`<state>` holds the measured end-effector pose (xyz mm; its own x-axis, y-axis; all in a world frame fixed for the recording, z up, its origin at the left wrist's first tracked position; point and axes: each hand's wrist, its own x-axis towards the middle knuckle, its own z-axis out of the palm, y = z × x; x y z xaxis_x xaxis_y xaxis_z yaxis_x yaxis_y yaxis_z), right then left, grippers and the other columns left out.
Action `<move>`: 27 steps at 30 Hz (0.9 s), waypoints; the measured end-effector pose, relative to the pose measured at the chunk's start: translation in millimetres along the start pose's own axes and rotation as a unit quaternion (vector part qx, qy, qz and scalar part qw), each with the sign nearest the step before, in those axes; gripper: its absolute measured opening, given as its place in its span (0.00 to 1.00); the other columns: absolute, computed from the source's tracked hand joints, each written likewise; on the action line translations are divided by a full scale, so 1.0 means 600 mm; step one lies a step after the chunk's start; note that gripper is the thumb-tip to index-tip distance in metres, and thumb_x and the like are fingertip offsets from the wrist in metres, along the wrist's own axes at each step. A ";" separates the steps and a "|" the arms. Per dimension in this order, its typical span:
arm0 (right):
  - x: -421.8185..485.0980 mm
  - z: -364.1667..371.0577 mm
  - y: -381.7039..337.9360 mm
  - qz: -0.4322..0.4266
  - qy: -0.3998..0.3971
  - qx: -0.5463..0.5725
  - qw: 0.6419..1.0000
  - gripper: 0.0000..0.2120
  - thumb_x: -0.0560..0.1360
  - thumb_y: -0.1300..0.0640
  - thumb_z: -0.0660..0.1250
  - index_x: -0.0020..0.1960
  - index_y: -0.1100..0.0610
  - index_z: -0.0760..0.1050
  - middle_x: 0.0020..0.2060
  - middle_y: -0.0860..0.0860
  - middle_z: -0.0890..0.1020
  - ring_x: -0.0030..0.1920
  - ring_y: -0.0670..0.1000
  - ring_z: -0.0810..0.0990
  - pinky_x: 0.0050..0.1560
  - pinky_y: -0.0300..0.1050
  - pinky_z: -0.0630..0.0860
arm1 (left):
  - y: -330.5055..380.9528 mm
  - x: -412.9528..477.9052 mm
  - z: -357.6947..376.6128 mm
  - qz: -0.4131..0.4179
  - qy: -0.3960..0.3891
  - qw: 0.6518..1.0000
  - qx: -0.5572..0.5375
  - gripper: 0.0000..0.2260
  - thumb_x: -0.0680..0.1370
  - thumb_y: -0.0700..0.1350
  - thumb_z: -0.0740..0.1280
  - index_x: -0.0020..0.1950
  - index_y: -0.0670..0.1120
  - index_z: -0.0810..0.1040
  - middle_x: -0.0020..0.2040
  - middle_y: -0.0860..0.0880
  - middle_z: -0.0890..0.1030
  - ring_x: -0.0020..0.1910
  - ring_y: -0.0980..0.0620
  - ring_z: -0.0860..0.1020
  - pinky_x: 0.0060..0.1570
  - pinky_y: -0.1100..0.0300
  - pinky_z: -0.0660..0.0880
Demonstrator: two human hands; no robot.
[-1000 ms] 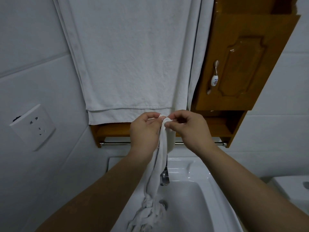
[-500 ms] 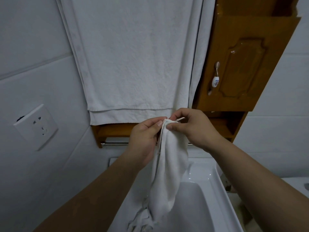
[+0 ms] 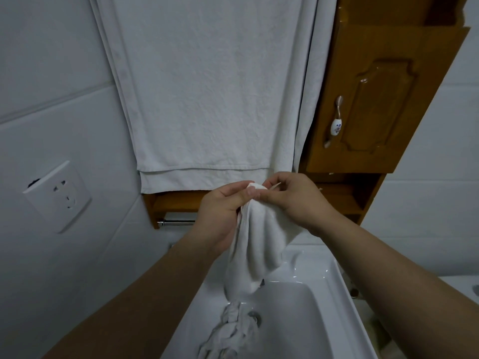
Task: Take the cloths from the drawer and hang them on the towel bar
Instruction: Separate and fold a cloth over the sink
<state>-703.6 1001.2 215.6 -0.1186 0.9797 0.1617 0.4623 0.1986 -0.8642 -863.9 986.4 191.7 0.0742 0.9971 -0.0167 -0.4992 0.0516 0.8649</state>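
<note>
Left hand point(image 3: 223, 211) and right hand point(image 3: 298, 203) pinch the top of the cloth point(image 3: 259, 244) hanging over the sink point(image 3: 334, 275). Unfolding seems underway; next, spread it across the towel bar point(image 3: 178, 223) just beyond.

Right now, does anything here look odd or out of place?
The cloth, pinched at its top by the left hand and right hand, is twisted into a knot, and its end hangs bunched over the sink. The wall socket shows a dark gap at its upper left corner.
</note>
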 end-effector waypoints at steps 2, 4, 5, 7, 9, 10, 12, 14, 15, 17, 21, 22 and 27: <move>-0.002 -0.001 0.000 0.009 -0.034 0.032 0.999 0.13 0.70 0.44 0.77 0.46 0.52 0.83 0.41 0.54 0.85 0.43 0.53 0.83 0.48 0.55 0.79 | 0.000 0.003 -0.001 0.000 0.012 1.000 0.003 0.10 0.75 0.35 0.69 0.55 0.34 0.81 0.49 0.37 0.85 0.47 0.45 0.85 0.44 0.58 0.81; -0.003 -0.004 0.003 0.012 -0.075 0.039 0.996 0.09 0.71 0.47 0.76 0.47 0.51 0.84 0.42 0.53 0.86 0.45 0.55 0.84 0.50 0.56 0.80 | 0.002 0.010 -0.004 -0.006 0.040 0.999 -0.011 0.11 0.78 0.38 0.68 0.57 0.33 0.80 0.51 0.35 0.84 0.50 0.41 0.84 0.47 0.53 0.82; -0.004 -0.005 0.007 0.015 -0.096 0.032 0.995 0.08 0.71 0.49 0.76 0.48 0.51 0.84 0.43 0.51 0.86 0.46 0.53 0.84 0.50 0.54 0.80 | 0.004 0.015 -0.008 -0.009 0.062 0.998 -0.027 0.12 0.78 0.39 0.68 0.58 0.33 0.79 0.53 0.34 0.83 0.52 0.40 0.84 0.50 0.49 0.81; -0.004 -0.004 0.017 0.025 -0.127 0.012 0.992 0.09 0.72 0.52 0.76 0.51 0.51 0.84 0.46 0.48 0.86 0.49 0.51 0.84 0.56 0.54 0.81 | 0.012 0.027 -0.017 -0.004 0.096 0.994 -0.054 0.14 0.78 0.40 0.69 0.60 0.33 0.79 0.56 0.34 0.82 0.56 0.39 0.82 0.57 0.44 0.79; -0.004 -0.002 0.027 0.039 -0.129 -0.012 0.991 0.09 0.73 0.53 0.75 0.53 0.51 0.84 0.48 0.47 0.86 0.51 0.49 0.84 0.58 0.55 0.80 | 0.017 0.032 -0.021 0.003 0.102 0.994 -0.051 0.15 0.77 0.40 0.70 0.60 0.33 0.78 0.57 0.35 0.82 0.56 0.41 0.82 0.60 0.45 0.78; -0.004 -0.002 0.031 0.044 -0.125 -0.023 0.991 0.08 0.74 0.52 0.74 0.52 0.51 0.84 0.48 0.47 0.86 0.50 0.49 0.84 0.57 0.55 0.80 | 0.018 0.031 -0.020 0.005 0.101 0.994 -0.044 0.15 0.77 0.40 0.70 0.60 0.33 0.78 0.57 0.35 0.82 0.55 0.42 0.83 0.59 0.46 0.79; -0.004 -0.005 0.036 0.049 -0.118 -0.049 0.991 0.06 0.75 0.52 0.72 0.51 0.52 0.83 0.46 0.47 0.86 0.48 0.49 0.84 0.55 0.55 0.81 | 0.017 0.030 -0.024 0.010 0.108 0.993 -0.035 0.14 0.76 0.40 0.70 0.59 0.34 0.79 0.55 0.36 0.83 0.53 0.43 0.83 0.55 0.49 0.80; -0.004 -0.012 0.044 0.054 -0.114 -0.081 0.989 0.05 0.77 0.52 0.71 0.49 0.52 0.83 0.46 0.49 0.85 0.48 0.52 0.83 0.55 0.57 0.81 | 0.016 0.029 -0.035 0.022 0.123 0.992 -0.019 0.12 0.76 0.40 0.71 0.58 0.36 0.81 0.53 0.39 0.85 0.53 0.43 0.84 0.54 0.49 0.80; -0.004 -0.017 0.047 0.058 -0.114 -0.093 0.987 0.04 0.78 0.52 0.69 0.49 0.51 0.82 0.46 0.50 0.85 0.48 0.52 0.83 0.54 0.57 0.81 | 0.015 0.030 -0.043 0.033 0.132 0.991 0.012 0.12 0.76 0.41 0.72 0.57 0.38 0.82 0.52 0.41 0.85 0.54 0.43 0.83 0.55 0.49 0.80; -0.004 -0.031 0.047 0.060 -0.107 -0.110 0.986 0.03 0.79 0.54 0.68 0.50 0.49 0.81 0.47 0.49 0.84 0.48 0.50 0.82 0.54 0.54 0.82 | 0.012 0.031 -0.057 0.062 0.150 0.979 0.121 0.09 0.75 0.43 0.74 0.54 0.43 0.85 0.51 0.46 0.86 0.53 0.47 0.84 0.58 0.48 0.79; 0.020 -0.057 0.026 0.011 -0.006 -0.118 0.993 0.04 0.78 0.54 0.70 0.50 0.51 0.82 0.45 0.48 0.84 0.47 0.49 0.82 0.51 0.50 0.81 | 0.004 0.023 -0.055 0.137 0.153 0.944 0.259 0.06 0.74 0.42 0.75 0.49 0.50 0.84 0.44 0.55 0.86 0.45 0.62 0.83 0.47 0.66 0.79; 0.025 -0.062 0.017 0.000 0.027 -0.108 0.994 0.04 0.77 0.54 0.71 0.50 0.51 0.83 0.45 0.47 0.84 0.47 0.47 0.81 0.49 0.47 0.81 | 0.004 0.022 -0.052 0.153 0.142 0.937 0.281 0.07 0.74 0.41 0.75 0.50 0.49 0.84 0.44 0.55 0.86 0.43 0.64 0.83 0.43 0.70 0.77; 0.038 -0.084 -0.008 0.005 -0.008 -0.110 0.994 0.03 0.76 0.53 0.72 0.49 0.52 0.83 0.42 0.46 0.83 0.41 0.43 0.80 0.35 0.36 0.74 | 0.021 0.038 -0.049 0.178 0.178 0.924 0.288 0.03 0.74 0.42 0.75 0.47 0.49 0.84 0.38 0.57 0.84 0.36 0.67 0.80 0.35 0.74 0.72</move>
<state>-664.2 1023.8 247.7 -0.1259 0.9814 0.1450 0.6442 0.1920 -0.7404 -893.8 1011.6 187.3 -0.3466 0.9053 0.2457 0.1134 -0.2196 0.9690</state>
